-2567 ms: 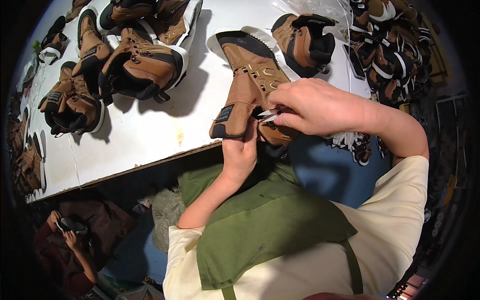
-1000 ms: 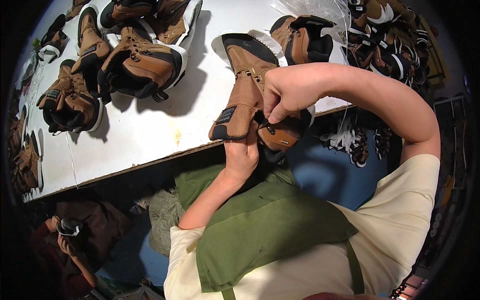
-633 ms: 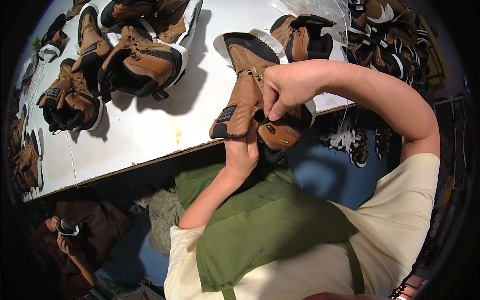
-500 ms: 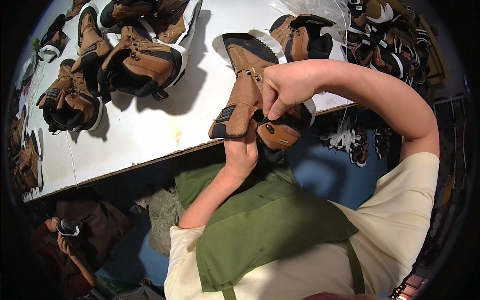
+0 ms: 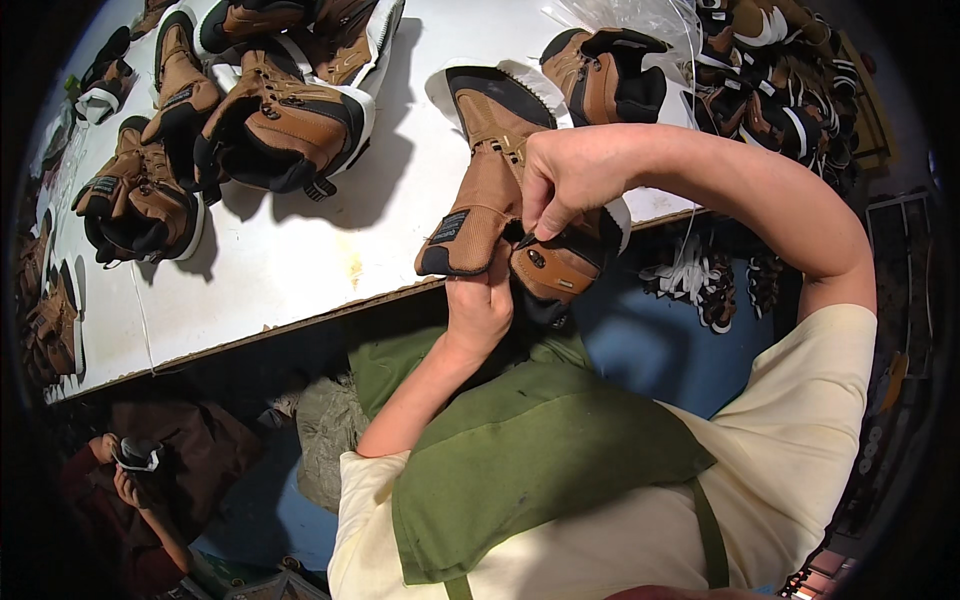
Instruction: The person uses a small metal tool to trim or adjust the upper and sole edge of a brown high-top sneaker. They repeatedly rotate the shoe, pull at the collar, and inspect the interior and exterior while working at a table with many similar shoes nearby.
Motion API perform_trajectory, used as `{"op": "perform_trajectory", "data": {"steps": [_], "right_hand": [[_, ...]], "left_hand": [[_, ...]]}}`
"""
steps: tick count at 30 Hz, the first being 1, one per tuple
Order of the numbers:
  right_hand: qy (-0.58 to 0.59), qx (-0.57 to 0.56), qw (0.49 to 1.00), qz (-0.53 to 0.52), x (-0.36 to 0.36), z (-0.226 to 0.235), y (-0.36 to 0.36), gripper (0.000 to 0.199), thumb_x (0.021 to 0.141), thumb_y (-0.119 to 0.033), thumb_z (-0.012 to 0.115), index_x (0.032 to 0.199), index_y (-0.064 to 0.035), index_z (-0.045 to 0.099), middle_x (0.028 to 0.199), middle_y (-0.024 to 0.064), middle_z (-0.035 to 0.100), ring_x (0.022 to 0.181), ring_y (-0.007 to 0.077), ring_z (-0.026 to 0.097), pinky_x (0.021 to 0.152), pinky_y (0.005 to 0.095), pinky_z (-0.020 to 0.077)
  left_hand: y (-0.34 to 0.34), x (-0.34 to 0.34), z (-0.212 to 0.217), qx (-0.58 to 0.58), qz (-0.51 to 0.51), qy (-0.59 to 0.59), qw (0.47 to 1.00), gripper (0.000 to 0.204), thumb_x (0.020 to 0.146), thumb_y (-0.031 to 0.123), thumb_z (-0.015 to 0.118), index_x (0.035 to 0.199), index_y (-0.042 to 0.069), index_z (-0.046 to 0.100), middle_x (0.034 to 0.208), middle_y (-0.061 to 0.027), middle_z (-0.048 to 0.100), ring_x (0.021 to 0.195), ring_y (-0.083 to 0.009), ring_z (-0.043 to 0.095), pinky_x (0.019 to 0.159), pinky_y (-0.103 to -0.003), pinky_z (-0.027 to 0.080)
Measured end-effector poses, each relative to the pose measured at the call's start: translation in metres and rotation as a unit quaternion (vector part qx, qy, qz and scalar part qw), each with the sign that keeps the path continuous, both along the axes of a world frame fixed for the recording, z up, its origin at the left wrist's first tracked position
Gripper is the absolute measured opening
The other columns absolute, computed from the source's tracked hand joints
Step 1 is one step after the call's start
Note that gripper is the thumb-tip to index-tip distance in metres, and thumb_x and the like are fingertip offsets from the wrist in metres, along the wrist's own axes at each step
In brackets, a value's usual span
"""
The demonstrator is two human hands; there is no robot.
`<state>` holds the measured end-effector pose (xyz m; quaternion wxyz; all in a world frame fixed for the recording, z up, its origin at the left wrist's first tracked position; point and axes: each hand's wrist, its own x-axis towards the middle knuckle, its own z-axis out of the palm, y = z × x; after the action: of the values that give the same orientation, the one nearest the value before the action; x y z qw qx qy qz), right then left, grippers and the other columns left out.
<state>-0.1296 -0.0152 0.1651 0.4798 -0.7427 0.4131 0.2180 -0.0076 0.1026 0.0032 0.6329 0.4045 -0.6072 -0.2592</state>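
A brown and black boot upper (image 5: 475, 190) with a white edge rests at the table's front edge, its toe pointing away from me and its tongue pulled out to the left. My left hand (image 5: 480, 308) reaches up from below and grips it, fingers curled behind the tongue and partly hidden. Over its collar, near a dark metal lace hook, my right hand (image 5: 575, 180) is closed in a pinch. A small dark tip shows between thumb and forefinger; whether it is a tool or part of the boot cannot be made out.
More brown boots (image 5: 285, 120) stand at the left of the white table (image 5: 345, 235). Another boot (image 5: 610, 75) lies beyond my right hand, next to clear plastic (image 5: 650, 20). Shoes are piled on a rack (image 5: 800, 90) at right. Another person's hands (image 5: 125, 485) hold a dark piece, lower left.
The boot and my left hand have shifted very slightly to the left. My right hand keeps its pinch at the same spot, its arm marginally lower.
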Motion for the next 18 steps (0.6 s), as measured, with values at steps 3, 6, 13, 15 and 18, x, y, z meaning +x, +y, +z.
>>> {"op": "perform_trajectory", "data": {"steps": [3,6,13,15,18], "right_hand": [[-0.017,0.008,1.0,0.008,-0.003,0.003,-0.001,0.016,0.078,-0.006,0.071,0.09,0.0034,0.071,0.068,0.003,0.067,0.059,0.0078,0.055,0.056,0.0246,0.0451],[-0.033,0.054,0.997,-0.035,-0.005,0.011,0.0,0.018,0.08,-0.009,0.07,0.093,0.0031,0.07,0.072,0.0019,0.066,0.062,0.0073,0.055,0.058,0.023,0.045],[-0.255,-0.032,0.954,-0.155,-0.037,-0.011,0.018,0.034,0.083,-0.027,0.07,0.099,-0.0009,0.056,0.08,-0.001,0.056,0.074,0.0066,0.049,0.066,0.0223,0.0416],[-0.194,-0.196,0.949,-0.154,-0.036,-0.01,0.039,0.043,0.075,-0.029,0.078,0.099,-0.0017,0.055,0.086,0.0017,0.055,0.075,0.0074,0.05,0.067,0.0231,0.0425],[-0.218,-0.47,0.849,-0.108,-0.041,-0.025,0.061,0.045,0.069,-0.015,0.08,0.104,-0.0013,0.055,0.085,0.0045,0.05,0.072,0.013,0.049,0.065,0.0244,0.0414]], "left_hand": [[0.0,-0.002,0.001,0.0,0.006,0.011,1.0,0.02,0.088,-0.004,0.052,0.108,-0.006,0.055,0.096,-0.0188,0.062,0.087,-0.0331,0.061,0.079,-0.039,0.047],[0.003,-0.001,0.005,0.093,-0.058,0.117,0.987,0.018,0.092,-0.003,0.048,0.109,-0.007,0.053,0.095,-0.0174,0.062,0.086,-0.0282,0.062,0.08,-0.036,0.048],[0.001,0.004,0.002,0.175,-0.114,0.224,0.952,0.021,0.099,0.009,0.043,0.111,-0.007,0.049,0.1,-0.0097,0.058,0.093,-0.0155,0.056,0.086,-0.029,0.044],[-0.006,0.006,0.006,0.189,-0.108,0.229,0.949,0.024,0.099,0.01,0.042,0.11,-0.009,0.05,0.095,-0.0136,0.062,0.09,-0.0182,0.059,0.081,-0.032,0.047],[-0.015,0.009,0.011,0.24,-0.134,0.294,0.915,0.023,0.1,0.015,0.041,0.107,-0.004,0.052,0.083,-0.0039,0.056,0.069,-0.009,0.049,0.063,-0.025,0.043]]}}
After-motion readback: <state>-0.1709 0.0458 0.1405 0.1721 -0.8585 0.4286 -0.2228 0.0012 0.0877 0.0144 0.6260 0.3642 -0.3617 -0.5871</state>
